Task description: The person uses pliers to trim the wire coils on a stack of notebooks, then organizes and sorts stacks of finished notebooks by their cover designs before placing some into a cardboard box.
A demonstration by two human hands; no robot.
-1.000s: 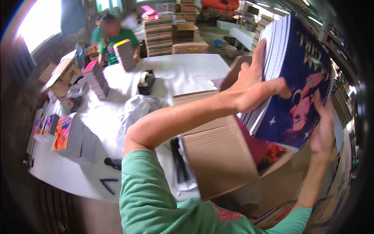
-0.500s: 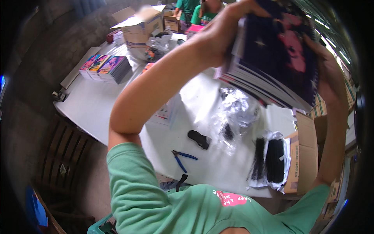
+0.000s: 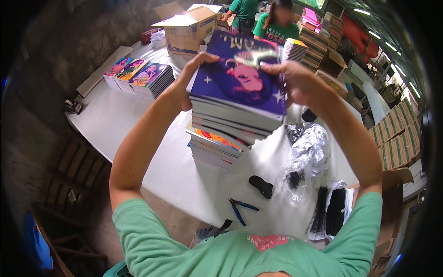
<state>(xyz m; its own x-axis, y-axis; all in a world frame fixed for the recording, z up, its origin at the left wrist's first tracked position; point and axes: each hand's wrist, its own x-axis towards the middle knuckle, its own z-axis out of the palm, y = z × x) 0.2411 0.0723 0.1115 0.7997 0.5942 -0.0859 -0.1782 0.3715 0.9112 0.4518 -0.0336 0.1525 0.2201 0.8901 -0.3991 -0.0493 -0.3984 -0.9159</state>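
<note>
Between my two hands is a thick stack of notebooks, the top one with a dark purple illustrated cover. My left hand grips the stack's left side, its thumb on the cover. My right hand clasps the spiral-bound right side, thumb on top. The stack is raised over the table, with its white page edges facing me. Just below and partly hidden by it, another notebook stack with an orange and yellow cover stands on the white table. I cannot tell whether the two stacks touch.
Blue-handled nippers and a black flat object lie near me. Crumpled plastic and black binding coils are at right. More notebook stacks and an open carton stand far left. Two people in green work beyond.
Both hands have brought the notebook stack left and down from the upper right, turning it flatter. It now sits above the orange-covered stack. My view has shifted too.
</note>
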